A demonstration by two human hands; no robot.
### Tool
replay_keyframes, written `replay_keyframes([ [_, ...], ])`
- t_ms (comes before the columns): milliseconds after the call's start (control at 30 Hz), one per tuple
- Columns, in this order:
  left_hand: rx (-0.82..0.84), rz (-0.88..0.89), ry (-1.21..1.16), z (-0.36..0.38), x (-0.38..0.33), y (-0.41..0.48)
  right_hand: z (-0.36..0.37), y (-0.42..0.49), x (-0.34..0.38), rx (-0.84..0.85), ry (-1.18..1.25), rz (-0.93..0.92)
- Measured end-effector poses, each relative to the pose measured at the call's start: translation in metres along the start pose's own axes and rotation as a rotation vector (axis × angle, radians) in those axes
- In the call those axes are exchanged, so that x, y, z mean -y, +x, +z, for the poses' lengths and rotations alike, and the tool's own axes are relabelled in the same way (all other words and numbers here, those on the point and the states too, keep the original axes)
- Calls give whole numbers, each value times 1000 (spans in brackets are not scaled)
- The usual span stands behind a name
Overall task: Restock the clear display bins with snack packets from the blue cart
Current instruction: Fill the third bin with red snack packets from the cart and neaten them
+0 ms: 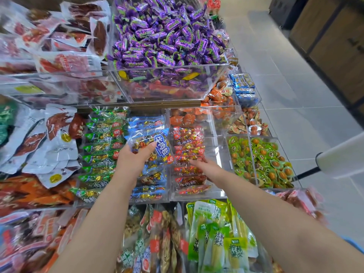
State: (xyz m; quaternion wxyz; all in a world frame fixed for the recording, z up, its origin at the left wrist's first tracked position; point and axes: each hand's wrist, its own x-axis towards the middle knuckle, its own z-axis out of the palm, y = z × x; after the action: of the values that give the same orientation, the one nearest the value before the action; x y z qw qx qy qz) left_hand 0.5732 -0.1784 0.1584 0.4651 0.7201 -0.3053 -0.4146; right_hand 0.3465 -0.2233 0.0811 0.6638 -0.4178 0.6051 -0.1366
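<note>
**One blue packet in hand, poised over its bin; restocking looks well along.**

The left hand [132,157] grasps a blue foil snack packet with white lettering [152,149]. The thumb is clamped across the packet's front and the fingers are hidden behind it, so the packet stands up and to the right of the palm. It is directly above the clear acrylic bin of matching blue packets [147,191], which runs below and beyond the grip and already looks nearly full. The right hand [205,166] is released, fingers stretched flat toward the row of red snack packets [188,143] just right of the held packet. Motion blur hides whether it touches them. The row of green snack packets [102,146] left of the grip also looks stocked. Judging by this, seating this packet remains. The blue cart is not clearly in view, so what is left in it cannot be told.
</note>
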Motion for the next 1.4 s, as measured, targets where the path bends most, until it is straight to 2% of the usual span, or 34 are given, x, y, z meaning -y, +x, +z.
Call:
replay_keyframes([
  [100,14,-14,-10,-1,-4,-4,-1,-3,2,-55,15,-6],
  [167,36,-45,-29,-5,-7,-6,-5,-12,10,-219,8,-43],
  [233,99,-62,-28,-11,-12,-11,-6,-29,24,-374,-20,-279],
  [267,154,-62,-6,-14,-15,-15,-3,-41,34,-350,-19,-435],
  [333,269,-57,96,-17,-22,-23,4,-65,52,-125,-5,-592],
  [400,337,-20,187,-17,-23,-34,17,-78,65,34,-126,-593],
  [467,357,38,249,-18,-21,-44,30,-80,71,36,-249,-576],
  [567,429,157,349,-35,-16,-53,37,-77,66,36,-136,-547],
  [633,533,262,595,-56,-6,-53,33,-77,60,-42,-51,-512],
  [700,566,391,993,-71,6,-52,28,-80,54,-109,33,-476],
  [767,491,528,1301,-72,14,-48,25,-83,48,-115,58,-464],
  [833,378,625,1423,-68,15,-40,21,-85,45,-119,77,-465],
  [933,294,669,1415,-64,14,-23,15,-88,45,-176,148,-446],
  [1067,280,654,1303,-58,16,-8,7,-98,48,-205,196,-522],
  [1133,274,668,1290,-59,15,-2,13,-104,49,-145,112,-557],
  [1233,286,600,1159,-69,11,5,44,-106,48,-47,-109,-596],
  [1400,453,437,1055,-83,11,17,91,-89,37,-17,-233,-595],
])
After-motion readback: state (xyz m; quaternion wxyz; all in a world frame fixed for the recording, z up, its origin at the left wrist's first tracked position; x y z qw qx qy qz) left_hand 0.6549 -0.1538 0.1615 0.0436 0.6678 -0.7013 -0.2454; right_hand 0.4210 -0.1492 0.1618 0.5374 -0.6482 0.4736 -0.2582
